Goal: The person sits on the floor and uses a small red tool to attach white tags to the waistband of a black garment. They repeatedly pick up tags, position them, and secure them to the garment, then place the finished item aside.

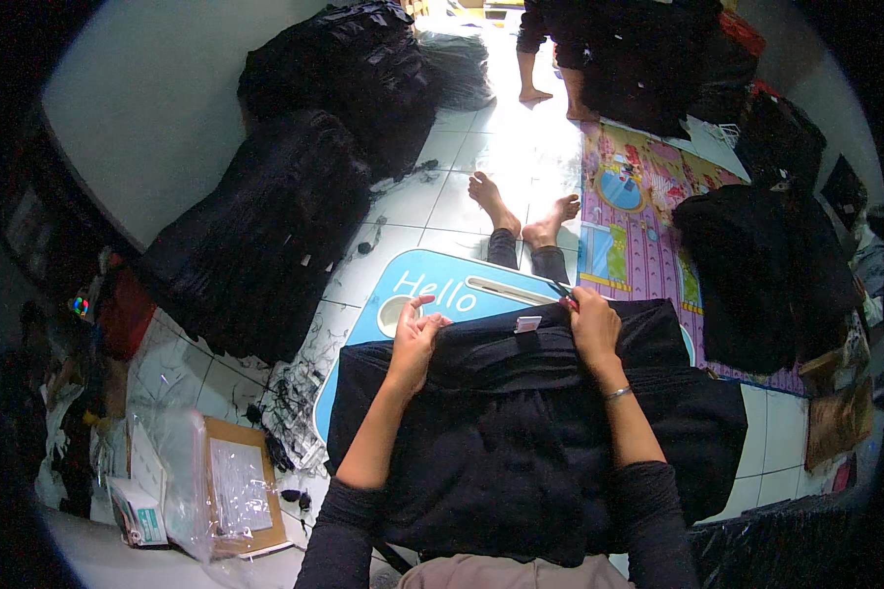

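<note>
A black garment (501,452) is spread over my lap and a light-blue lap table (359,329), a small white label (527,324) showing near its upper edge. At the upper left of the cloth, my left hand (415,348) has its thumb at the edge, the index finger lifted and bent; the cloth seems gripped lower in the hand, partly hidden. Across from it, my right hand (594,329) is closed round small dark thread snips (560,289), their tips pointing up and left. That hand rests against the garment's upper right edge.
Large heaps of black garments (265,216) lie to the left, with another pile (766,265) to the right. Beyond the table are bare feet (496,206) and another person (535,59). Thread scraps (300,402) litter the tiles; plastic-wrapped packaging (236,481) sits at lower left.
</note>
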### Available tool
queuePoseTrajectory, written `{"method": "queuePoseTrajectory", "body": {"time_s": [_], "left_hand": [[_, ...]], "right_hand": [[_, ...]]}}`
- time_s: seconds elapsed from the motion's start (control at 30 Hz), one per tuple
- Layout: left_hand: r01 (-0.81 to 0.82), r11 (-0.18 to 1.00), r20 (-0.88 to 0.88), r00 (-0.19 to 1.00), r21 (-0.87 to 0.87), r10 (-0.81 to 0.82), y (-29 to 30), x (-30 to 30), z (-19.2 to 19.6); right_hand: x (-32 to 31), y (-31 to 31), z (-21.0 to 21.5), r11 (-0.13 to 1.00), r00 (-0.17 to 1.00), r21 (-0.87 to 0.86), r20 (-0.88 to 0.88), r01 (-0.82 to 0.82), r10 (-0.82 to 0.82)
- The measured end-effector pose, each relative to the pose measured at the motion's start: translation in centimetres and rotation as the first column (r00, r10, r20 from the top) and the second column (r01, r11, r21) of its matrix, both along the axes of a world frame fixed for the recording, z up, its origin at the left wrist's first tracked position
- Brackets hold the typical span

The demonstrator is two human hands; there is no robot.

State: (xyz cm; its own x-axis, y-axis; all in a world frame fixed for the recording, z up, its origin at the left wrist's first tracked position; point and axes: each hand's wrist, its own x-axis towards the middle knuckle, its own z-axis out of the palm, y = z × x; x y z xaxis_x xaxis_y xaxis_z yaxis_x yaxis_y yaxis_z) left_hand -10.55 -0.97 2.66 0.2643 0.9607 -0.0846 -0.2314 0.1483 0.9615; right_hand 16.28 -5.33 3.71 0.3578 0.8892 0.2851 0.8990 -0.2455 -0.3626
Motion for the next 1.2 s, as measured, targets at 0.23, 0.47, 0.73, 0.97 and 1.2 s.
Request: {"method": "queuePoseTrajectory", "body": {"time_s": [0.23, 0.47, 0.73, 0.97, 1.2], "left_hand": [[-0.056, 0.923, -0.157, 0.98, 0.381, 0.124, -0.6, 0.9, -0.1], [0.037, 0.924, -0.181, 0.983, 0.381, 0.036, -0.7, 0.2, 0.2], [0.183, 0.775, -0.408, 0.907, 0.604, 0.104, -0.7, 0.5, 0.9], [-0.106, 0.946, -0.199, 0.965, 0.307, 0.173, 0.4, 0.1, -0.5], [-0.059, 0.996, 0.167, 0.985, 0.064, 0.047, 3.7, -3.0, -0.2]], "right_hand": [[-6.9, -0.2, 2.6, 0.856, 0.68, 0.316, -0.519, -0.41, 0.518], [-10.9, 0.3, 2.3, 0.865, 0.771, 0.304, -0.4, -0.398, 0.495], [-10.4, 0.1, 2.9, 0.777, 0.724, 0.436, -0.329, -0.454, 0.607], [-9.2, -0.6, 3.1, 0.953, 0.854, 0.228, -0.436, -0.2, 0.283], [-8.4, -0.4, 0.6, 0.958, 0.869, 0.156, -0.404, -0.241, 0.284]]}}
